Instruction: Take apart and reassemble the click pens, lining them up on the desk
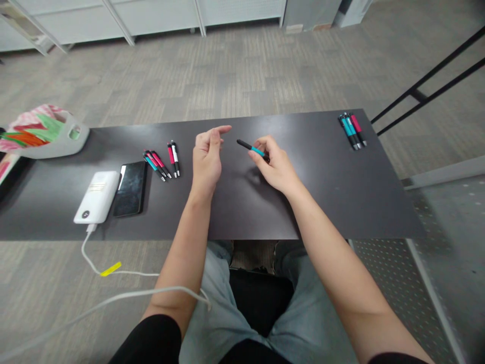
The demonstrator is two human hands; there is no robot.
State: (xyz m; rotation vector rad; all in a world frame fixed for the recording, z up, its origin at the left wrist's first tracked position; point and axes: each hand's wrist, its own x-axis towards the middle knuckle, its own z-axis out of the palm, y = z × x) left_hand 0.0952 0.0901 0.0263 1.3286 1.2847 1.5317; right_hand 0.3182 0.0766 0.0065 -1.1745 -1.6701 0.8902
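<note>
My right hand (pixel 273 164) grips a teal and black pen (pixel 257 150) above the middle of the table, its black end pointing left. Facing it, a short gap away, is my left hand (pixel 207 154); the index finger stretches toward the pen, the other fingers are partly curled, and I see nothing in it. Left of that hand lie a pink pen and a white pen (pixel 175 157) side by side. Beside them is a small group of pink and teal pens (pixel 156 164). More pens, teal and pink (pixel 352 130), rest together near the table's far right corner.
On the left of the dark table (pixel 333 202) lie a black phone (pixel 131 189) and a white power bank (pixel 97 197). A white cable (pixel 129 294) runs from the power bank across my left forearm. A white basket (pixel 71 144) with colourful contents stands at the far left.
</note>
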